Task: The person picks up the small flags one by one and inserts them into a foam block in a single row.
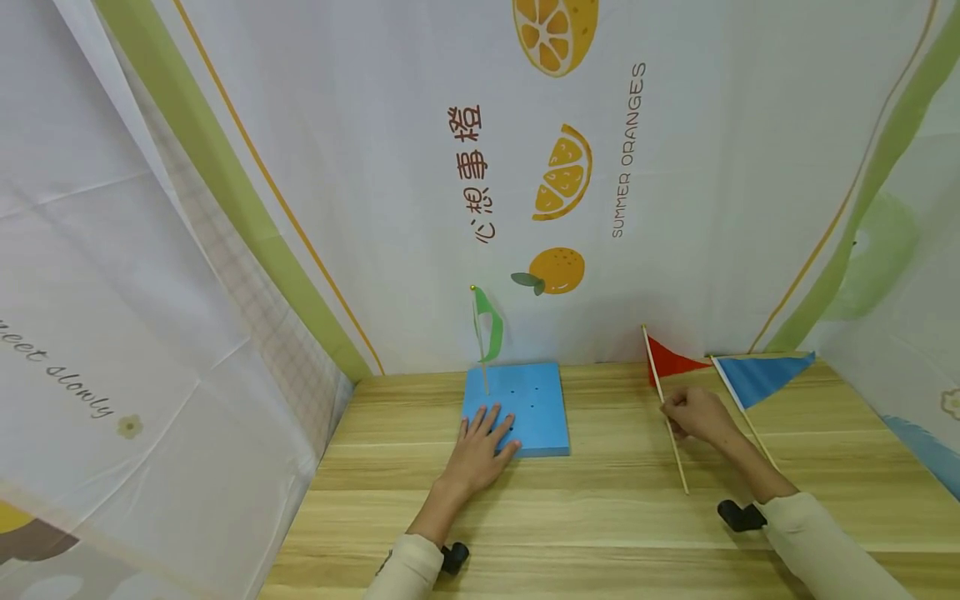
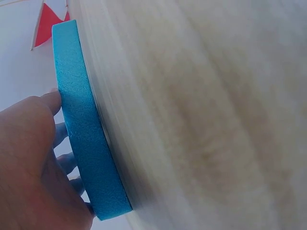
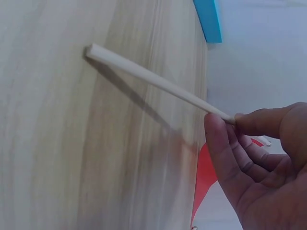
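Red flag (image 1: 666, 363) at four o'clock in the head view, its stick (image 1: 677, 457) pinched between right hand (image 1: 699, 412) thumb and finger; blue flag (image 1: 761, 379) at its three, blue board (image 1: 547, 429) near nine, bearing green flag (image 1: 492, 333); left hand (image 1: 477, 457) on the board's seven o'clock, fingers apart

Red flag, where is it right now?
Head view, right of centre: the red flag is pinched by its stick in the right hand, between the blue block and the blue flag.
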Action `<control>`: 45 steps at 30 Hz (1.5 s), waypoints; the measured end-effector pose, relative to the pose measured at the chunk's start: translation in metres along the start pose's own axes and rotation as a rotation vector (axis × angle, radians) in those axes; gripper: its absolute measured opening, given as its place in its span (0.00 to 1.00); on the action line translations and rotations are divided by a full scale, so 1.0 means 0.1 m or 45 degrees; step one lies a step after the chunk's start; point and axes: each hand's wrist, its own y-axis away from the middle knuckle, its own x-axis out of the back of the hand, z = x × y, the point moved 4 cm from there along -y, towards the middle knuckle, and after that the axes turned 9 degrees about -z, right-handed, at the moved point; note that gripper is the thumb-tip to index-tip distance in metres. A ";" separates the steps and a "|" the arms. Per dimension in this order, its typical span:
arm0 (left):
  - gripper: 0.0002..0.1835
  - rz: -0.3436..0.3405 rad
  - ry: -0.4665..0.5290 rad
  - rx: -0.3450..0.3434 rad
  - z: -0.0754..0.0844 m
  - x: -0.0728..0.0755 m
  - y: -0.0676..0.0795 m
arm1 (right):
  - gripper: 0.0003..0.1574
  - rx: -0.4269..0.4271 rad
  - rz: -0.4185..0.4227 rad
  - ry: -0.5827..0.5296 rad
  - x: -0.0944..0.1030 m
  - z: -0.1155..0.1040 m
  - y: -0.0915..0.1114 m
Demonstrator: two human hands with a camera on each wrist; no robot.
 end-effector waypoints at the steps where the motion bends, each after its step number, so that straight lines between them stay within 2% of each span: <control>1: 0.33 -0.001 -0.002 0.000 0.00 0.00 0.00 | 0.14 -0.003 0.000 -0.004 0.00 0.00 0.00; 10: 0.33 -0.002 -0.004 0.001 -0.01 -0.02 -0.01 | 0.14 0.039 -0.005 -0.006 0.01 -0.06 -0.03; 21: 0.33 -0.005 -0.001 0.001 0.00 -0.01 -0.01 | 0.15 0.037 0.003 -0.038 0.03 -0.16 -0.06; 29: 0.33 0.028 -0.016 -0.023 0.02 0.02 -0.01 | 0.12 0.142 0.054 -0.057 0.06 -0.30 -0.09; 37: 0.33 -0.009 -0.002 -0.004 0.03 0.04 0.00 | 0.11 0.162 0.068 -0.063 0.06 -0.43 -0.14; 45: 0.33 0.000 -0.027 -0.025 0.03 0.06 0.00 | 0.09 0.214 0.096 -0.093 0.05 -0.60 -0.20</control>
